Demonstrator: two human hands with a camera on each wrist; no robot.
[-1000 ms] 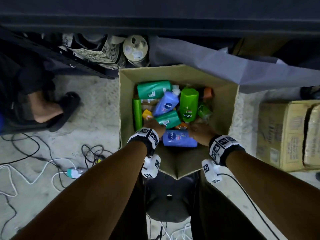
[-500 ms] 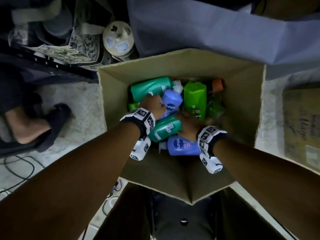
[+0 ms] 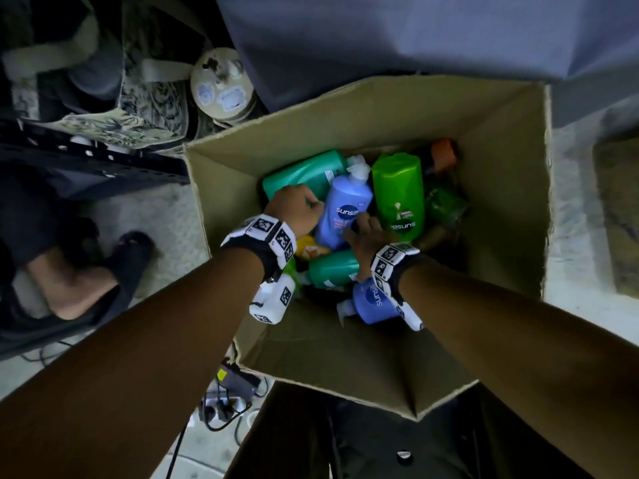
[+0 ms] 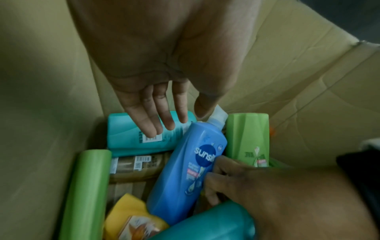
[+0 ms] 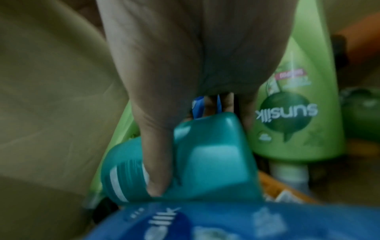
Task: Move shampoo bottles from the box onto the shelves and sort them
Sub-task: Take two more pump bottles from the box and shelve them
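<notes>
The open cardboard box (image 3: 511,202) holds several shampoo bottles lying flat. A blue Sunsilk bottle (image 3: 345,209) (image 4: 185,170) lies in the middle, with a light green Sunsilk bottle (image 3: 397,191) (image 5: 294,116) to its right. A teal bottle (image 3: 304,172) (image 4: 127,139) lies at the back left. My left hand (image 3: 299,209) (image 4: 180,120) hovers over it with straight fingers, the thumb by the blue bottle's white cap. My right hand (image 3: 364,231) (image 4: 218,175) grips a nearer teal bottle (image 3: 332,269) (image 5: 205,162), thumb along its side, fingers curled over its far end against the blue bottle.
A second blue bottle (image 3: 375,302) lies at the near side of the box and a yellow pack (image 3: 311,248) under my left wrist. Another person's sandalled foot (image 3: 90,281) is on the left. Cables and a power strip (image 3: 228,402) lie on the floor. Another carton (image 3: 619,216) is on the right.
The view has come down closer to the box. Both hands have reached deeper in: the left moved to the back teal bottle, the right from the near blue bottle onto the near teal one.
</notes>
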